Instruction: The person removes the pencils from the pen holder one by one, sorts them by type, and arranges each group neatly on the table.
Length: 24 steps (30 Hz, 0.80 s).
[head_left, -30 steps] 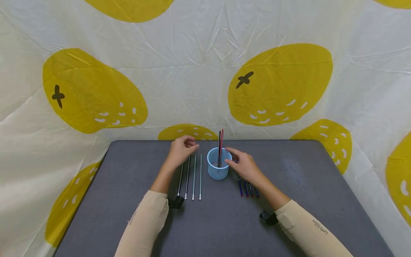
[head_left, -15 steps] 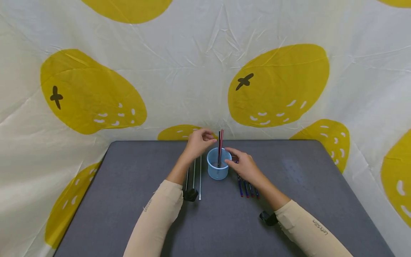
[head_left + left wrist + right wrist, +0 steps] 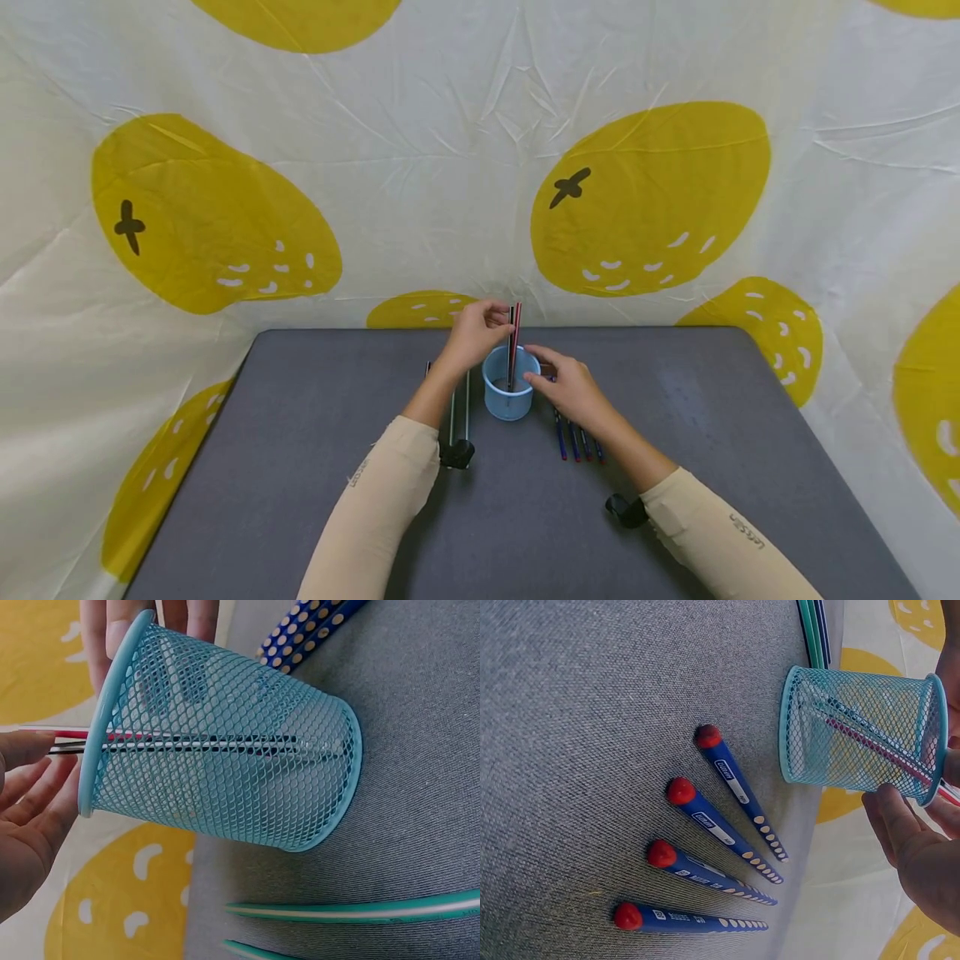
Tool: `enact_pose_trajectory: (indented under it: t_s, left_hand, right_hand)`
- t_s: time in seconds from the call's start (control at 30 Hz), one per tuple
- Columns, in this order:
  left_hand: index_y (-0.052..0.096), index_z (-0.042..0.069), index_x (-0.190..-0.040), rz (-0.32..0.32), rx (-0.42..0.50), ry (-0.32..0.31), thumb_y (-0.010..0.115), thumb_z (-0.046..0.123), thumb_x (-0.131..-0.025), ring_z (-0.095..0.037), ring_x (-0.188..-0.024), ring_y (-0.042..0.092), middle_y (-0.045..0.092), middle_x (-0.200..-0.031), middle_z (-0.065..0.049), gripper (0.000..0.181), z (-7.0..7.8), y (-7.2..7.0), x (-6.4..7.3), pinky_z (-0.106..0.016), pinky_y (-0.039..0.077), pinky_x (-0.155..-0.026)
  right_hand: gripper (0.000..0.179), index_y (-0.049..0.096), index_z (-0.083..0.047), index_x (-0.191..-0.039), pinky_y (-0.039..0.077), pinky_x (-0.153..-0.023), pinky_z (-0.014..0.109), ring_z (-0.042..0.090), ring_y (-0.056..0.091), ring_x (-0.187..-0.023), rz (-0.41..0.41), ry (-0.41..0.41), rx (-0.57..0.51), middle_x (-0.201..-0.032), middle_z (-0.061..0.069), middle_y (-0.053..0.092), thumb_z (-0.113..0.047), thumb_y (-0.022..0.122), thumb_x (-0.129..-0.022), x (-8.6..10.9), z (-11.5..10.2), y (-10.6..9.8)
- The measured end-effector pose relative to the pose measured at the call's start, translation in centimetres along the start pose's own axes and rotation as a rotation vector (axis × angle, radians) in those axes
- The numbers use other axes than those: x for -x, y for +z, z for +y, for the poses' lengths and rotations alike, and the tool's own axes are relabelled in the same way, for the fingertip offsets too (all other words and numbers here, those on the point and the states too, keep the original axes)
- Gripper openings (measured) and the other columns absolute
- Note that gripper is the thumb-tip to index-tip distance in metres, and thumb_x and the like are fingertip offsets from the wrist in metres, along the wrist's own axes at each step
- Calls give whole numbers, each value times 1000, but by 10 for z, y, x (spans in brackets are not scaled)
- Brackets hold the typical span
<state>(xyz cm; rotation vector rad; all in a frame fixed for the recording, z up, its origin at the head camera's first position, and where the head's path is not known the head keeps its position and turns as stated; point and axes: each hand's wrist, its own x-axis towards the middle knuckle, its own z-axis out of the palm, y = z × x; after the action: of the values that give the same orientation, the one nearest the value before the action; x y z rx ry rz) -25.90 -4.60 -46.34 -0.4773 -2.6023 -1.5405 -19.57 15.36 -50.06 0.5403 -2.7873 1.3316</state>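
The light blue mesh pencil cup (image 3: 508, 406) stands upright in the middle of the table. A black striped pencil (image 3: 172, 746) and a red pencil (image 3: 518, 317) stand in it, their upper ends above the rim. Above the cup's left side, my left hand (image 3: 478, 335) pinches the black pencil near its top between thumb and fingers. My right hand (image 3: 567, 389) holds the cup at its right rim, thumb in front and fingers behind. In the right wrist view, the fingers (image 3: 892, 810) touch the mesh close to the rim.
Green striped pencils (image 3: 467, 408) lie left of the cup, partly under my left forearm. Several blue pencils (image 3: 720, 825) with red ends and pale dots lie to the right. Behind the grey table (image 3: 315, 400) hangs a white cloth (image 3: 442, 108) with yellow fruit shapes.
My left hand has moved right from above the pencils on the left to the pencils in the cup. The right hand has stayed at the cup.
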Motion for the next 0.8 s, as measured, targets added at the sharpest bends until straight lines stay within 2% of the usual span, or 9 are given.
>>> enact_pose_trajectory:
  t_s: [0.5,0.8]
  left_hand:
    - [70,-1,-119,17,-5,-17,74,5,-94,-30,-95,72,75,-104,-16,26,-1,1,-1,-33,64,-79]
    - [67,-5,-120,24,104,-47,70,0,-96,-29,-87,70,70,-103,-19,25,8,-5,4,-30,65,-69]
  right_hand:
    - [51,55,-9,-148,60,-93,53,39,68,-118,0,5,-9,-145,19,60,-22,69,-101,-1,-2,0]
    - [50,56,-11,-149,60,-94,53,38,68,-119,-9,19,-3,-146,18,60,-24,68,-102,-1,-1,-2]
